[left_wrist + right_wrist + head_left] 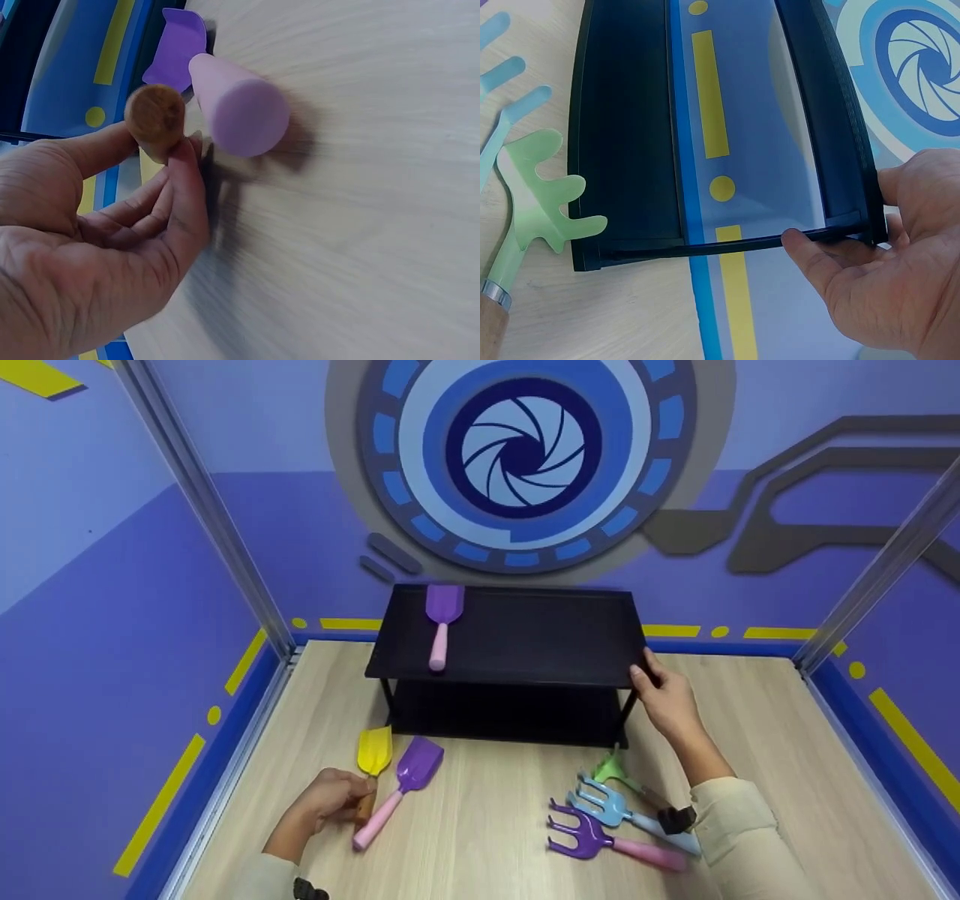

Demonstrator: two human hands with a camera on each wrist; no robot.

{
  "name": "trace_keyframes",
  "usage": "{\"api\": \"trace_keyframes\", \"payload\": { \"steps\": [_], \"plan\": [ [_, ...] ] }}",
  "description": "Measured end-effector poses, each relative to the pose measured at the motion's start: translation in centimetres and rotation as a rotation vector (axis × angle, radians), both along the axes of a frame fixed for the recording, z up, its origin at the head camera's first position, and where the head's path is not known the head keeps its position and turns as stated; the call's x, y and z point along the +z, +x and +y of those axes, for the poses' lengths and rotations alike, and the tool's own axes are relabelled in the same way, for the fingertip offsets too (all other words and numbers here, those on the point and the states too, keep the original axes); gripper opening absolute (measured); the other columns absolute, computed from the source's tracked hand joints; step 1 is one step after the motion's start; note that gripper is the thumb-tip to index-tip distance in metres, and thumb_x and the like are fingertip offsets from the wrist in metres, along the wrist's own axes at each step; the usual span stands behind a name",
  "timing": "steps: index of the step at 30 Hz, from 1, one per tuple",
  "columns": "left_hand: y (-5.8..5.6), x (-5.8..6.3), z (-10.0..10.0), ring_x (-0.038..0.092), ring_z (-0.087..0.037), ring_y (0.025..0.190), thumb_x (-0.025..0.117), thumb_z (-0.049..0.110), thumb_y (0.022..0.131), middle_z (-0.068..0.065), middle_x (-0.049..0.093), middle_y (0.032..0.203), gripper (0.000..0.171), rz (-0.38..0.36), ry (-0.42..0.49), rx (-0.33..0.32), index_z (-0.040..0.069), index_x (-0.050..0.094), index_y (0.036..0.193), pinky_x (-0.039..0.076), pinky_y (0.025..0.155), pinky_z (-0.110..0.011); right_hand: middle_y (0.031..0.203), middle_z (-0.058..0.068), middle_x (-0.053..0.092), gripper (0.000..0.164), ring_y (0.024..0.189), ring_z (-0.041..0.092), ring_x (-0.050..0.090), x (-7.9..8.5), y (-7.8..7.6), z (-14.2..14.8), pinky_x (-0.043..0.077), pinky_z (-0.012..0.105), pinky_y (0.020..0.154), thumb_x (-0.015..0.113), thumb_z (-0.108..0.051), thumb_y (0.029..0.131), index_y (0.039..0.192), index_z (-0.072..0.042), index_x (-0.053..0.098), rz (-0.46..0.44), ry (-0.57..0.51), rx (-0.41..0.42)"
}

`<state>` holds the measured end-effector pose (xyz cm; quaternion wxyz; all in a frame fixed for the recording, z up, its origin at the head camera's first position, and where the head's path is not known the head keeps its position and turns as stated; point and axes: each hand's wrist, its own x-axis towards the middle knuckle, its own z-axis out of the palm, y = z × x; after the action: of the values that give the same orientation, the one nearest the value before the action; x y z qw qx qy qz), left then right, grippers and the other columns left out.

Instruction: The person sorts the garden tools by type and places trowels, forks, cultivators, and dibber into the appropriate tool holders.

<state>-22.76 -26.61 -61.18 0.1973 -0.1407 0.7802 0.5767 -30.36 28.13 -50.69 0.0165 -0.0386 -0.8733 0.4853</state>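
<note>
My left hand (330, 799) pinches the brown wooden handle (155, 118) of a yellow garden shovel (374, 750) between thumb and fingers. Right beside it on the table lies a purple shovel (420, 763) with a pink handle (247, 112). With thumb and fingers, my right hand (667, 694) grips the right front corner of a black two-tier shelf (540, 637); in the right wrist view the thumb lies along the shelf's side post (757, 244). Another purple shovel (445, 604) rests on the shelf's top tier, at its left end.
Right of centre on the table lie a purple hand fork (581, 834) with a pink handle, a light blue fork (604, 806) and a green fork (536, 187) with a wooden handle. Blue-purple panels with metal posts (225, 532) enclose the table behind and at both sides.
</note>
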Motion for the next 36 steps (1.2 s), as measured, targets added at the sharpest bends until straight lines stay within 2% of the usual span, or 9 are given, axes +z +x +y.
{"api": "trace_keyframes", "payload": {
  "steps": [4, 10, 19, 24, 30, 36],
  "plan": [
    [0.1, 0.2, -0.2, 0.065, -0.017, 0.081, 0.068, 0.008, 0.100, -0.005, 0.067, 0.090, 0.025, 0.015, 0.033, -0.036, -0.014, 0.072, 0.113, 0.064, 0.070, -0.031, 0.174, 0.021, 0.025, 0.065, 0.162, 0.042, 0.030, -0.1, 0.1, -0.1, 0.039, 0.053, 0.127, 0.046, -0.042, 0.115, 0.170, -0.018, 0.022, -0.005, -0.006, 0.002],
    [0.0, 0.5, -0.2, 0.065, -0.016, 0.079, 0.068, 0.008, 0.101, -0.005, 0.067, 0.088, 0.024, 0.018, 0.054, -0.026, -0.013, 0.072, 0.110, 0.064, 0.069, -0.030, 0.175, 0.021, 0.025, 0.065, 0.160, 0.041, 0.033, -0.1, 0.2, -0.1, 0.044, 0.052, 0.123, 0.046, -0.043, 0.115, 0.170, -0.019, 0.021, -0.013, -0.014, 0.001],
    [-0.1, 0.6, -0.3, 0.069, -0.015, 0.077, 0.068, 0.010, 0.101, -0.006, 0.071, 0.089, 0.027, 0.019, 0.098, -0.007, -0.015, 0.070, 0.112, 0.063, 0.070, -0.028, 0.175, 0.020, 0.025, 0.065, 0.162, 0.041, 0.030, -0.1, 0.2, 0.0, 0.040, 0.052, 0.126, 0.047, -0.041, 0.114, 0.170, -0.017, 0.022, -0.001, -0.012, 0.002],
    [-0.2, 0.7, -0.7, 0.068, -0.015, 0.078, 0.069, 0.013, 0.101, -0.004, 0.071, 0.088, 0.024, 0.025, 0.093, 0.004, -0.010, 0.072, 0.107, 0.061, 0.072, -0.028, 0.175, 0.020, 0.025, 0.066, 0.163, 0.041, 0.029, 0.0, 0.2, 0.0, 0.038, 0.052, 0.128, 0.047, -0.043, 0.114, 0.170, -0.019, 0.022, -0.014, -0.013, -0.006],
    [-0.6, 1.0, -1.1, 0.061, -0.012, 0.067, 0.067, 0.015, 0.103, 0.000, 0.070, 0.077, 0.021, 0.015, 0.147, -0.004, -0.005, 0.074, 0.098, 0.054, 0.067, -0.027, 0.174, 0.018, 0.027, 0.064, 0.162, 0.040, 0.030, -0.1, 0.0, -0.1, 0.038, 0.051, 0.128, 0.048, -0.040, 0.114, 0.169, -0.017, 0.025, 0.008, -0.016, -0.013],
    [-0.9, 1.6, -1.4, 0.057, -0.011, 0.067, 0.068, 0.015, 0.103, 0.001, 0.065, 0.078, 0.017, 0.021, 0.153, 0.045, 0.000, 0.071, 0.095, 0.052, 0.065, -0.025, 0.174, 0.018, 0.028, 0.063, 0.162, 0.039, 0.031, -0.2, 0.0, 0.0, 0.038, 0.051, 0.128, 0.048, -0.038, 0.114, 0.169, -0.016, 0.025, 0.022, -0.024, -0.013]
  ]
}}
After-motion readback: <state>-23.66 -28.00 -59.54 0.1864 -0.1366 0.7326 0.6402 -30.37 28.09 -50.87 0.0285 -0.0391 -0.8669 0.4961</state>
